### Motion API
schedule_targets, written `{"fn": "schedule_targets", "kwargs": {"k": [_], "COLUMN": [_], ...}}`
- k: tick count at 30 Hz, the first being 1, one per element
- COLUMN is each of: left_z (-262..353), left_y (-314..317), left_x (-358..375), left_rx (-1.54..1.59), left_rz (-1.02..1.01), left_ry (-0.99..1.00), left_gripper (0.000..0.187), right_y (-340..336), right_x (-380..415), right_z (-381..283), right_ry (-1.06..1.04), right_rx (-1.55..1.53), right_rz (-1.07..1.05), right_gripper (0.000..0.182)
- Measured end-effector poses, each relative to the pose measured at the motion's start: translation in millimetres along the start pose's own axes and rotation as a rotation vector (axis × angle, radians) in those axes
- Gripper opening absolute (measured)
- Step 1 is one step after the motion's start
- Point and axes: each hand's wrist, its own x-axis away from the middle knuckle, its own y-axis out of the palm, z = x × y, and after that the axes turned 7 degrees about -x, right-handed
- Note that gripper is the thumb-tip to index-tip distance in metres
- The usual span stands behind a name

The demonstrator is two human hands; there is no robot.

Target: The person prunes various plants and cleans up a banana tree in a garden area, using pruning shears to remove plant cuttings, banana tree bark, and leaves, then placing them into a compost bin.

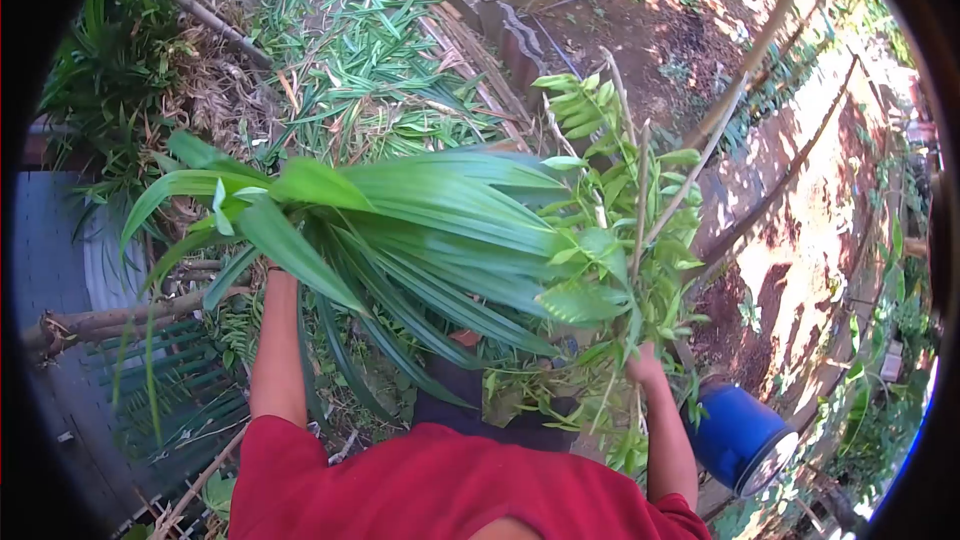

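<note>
A big bunch of long, strap-like green leaves [440,220] spreads across the middle of the view, its gathered end at the left. My left forearm [277,350] reaches up to that end. The leaves cover my left hand, but the bunch hangs off the ground above it, gripped there. Lower right, my right hand [643,366] is closed around thin stems of a leafy branch [610,200] with small light-green leaves. The long leaf tips overlap this foliage.
Cut green leaves [370,50] litter the ground ahead. A blue drum [735,430] stands at lower right. Bare poles [745,70] slant at upper right. A bamboo pole [120,323] and grey sheet [50,250] lie at left.
</note>
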Motion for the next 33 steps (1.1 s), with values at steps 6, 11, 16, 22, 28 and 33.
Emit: {"fn": "schedule_targets", "kwargs": {"k": [6, 11, 16, 22, 28, 33], "left_z": [49, 57, 51, 25, -71, -121], "left_y": [60, 105, 145, 171, 215, 248], "left_x": [108, 208, 297, 337, 356, 408], "left_rx": [-0.016, 0.025, -0.033, -0.153, -0.303, -0.46], "left_rz": [-0.043, -0.195, -0.3, -0.628, -0.81, -0.91], "left_ry": [-0.033, -0.014, 0.002, -0.144, -0.269, -0.515], "left_gripper": [0.011, 0.012, 0.009, 0.012, 0.023, 0.017], "right_y": [-75, -125, -78, -22, 37, 85], "right_x": [113, 225, 306, 399, 467, 536], "right_z": [85, 178, 334, 271, 244, 230], "right_ry": [-0.161, -0.135, 0.061, 0.193, 0.147, 0.2], "right_rx": [-0.427, -0.313, -0.721, -0.615, -0.835, -1.036], "right_rz": [0.288, 0.38, 0.503, 0.501, 0.932, 1.252], "right_gripper": [0.035, 0.033, 0.04, 0.059, 0.032, 0.024]}}
